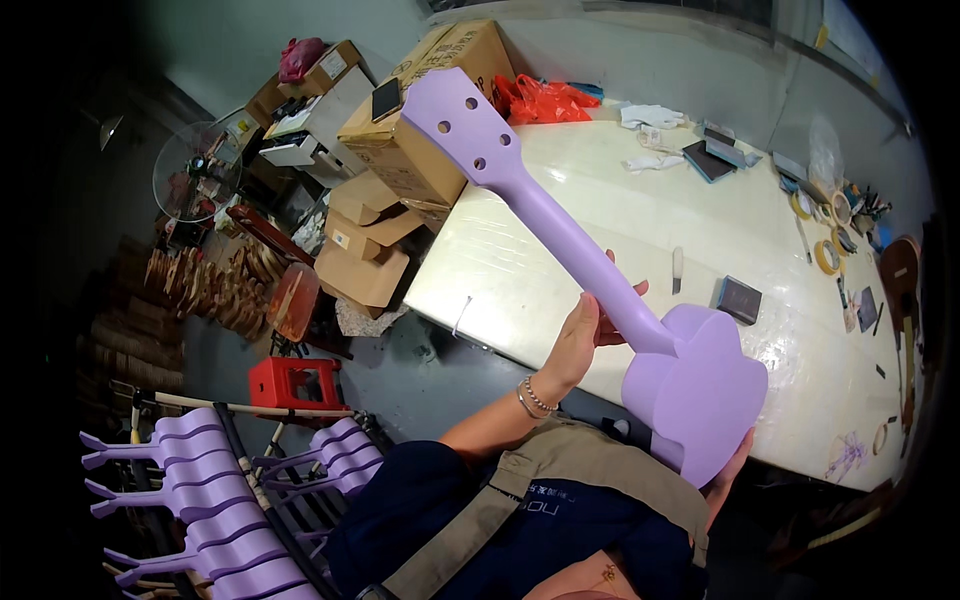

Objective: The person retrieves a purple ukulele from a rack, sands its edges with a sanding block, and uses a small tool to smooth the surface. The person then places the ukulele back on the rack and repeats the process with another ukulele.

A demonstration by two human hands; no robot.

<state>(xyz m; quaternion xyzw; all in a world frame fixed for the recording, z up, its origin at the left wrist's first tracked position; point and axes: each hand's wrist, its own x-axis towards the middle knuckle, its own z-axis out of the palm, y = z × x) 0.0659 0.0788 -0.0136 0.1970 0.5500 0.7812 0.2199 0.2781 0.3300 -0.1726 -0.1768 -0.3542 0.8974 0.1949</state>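
Observation:
A lilac ukulele (700,400) is held up diagonally before me, its back toward me and its headstock (460,125), with four holes, at the upper left. My left hand (582,330) grips the neck above the heel, fingertips showing behind it, with a beaded bracelet on the wrist. My right hand (732,465) holds the body by its lower right edge, mostly hidden behind it. Beyond the instrument, a knife-like tool (677,270) and a dark grey block (738,300) lie on the plastic-covered table.
A rack of lilac instrument bodies (215,500) stands at lower left, near a red stool (277,385). Cardboard boxes (360,275), a fan (197,170) and wooden pieces (210,290) crowd the left. Tape rolls (827,256), tools and a red bag (545,102) sit on the table (640,210).

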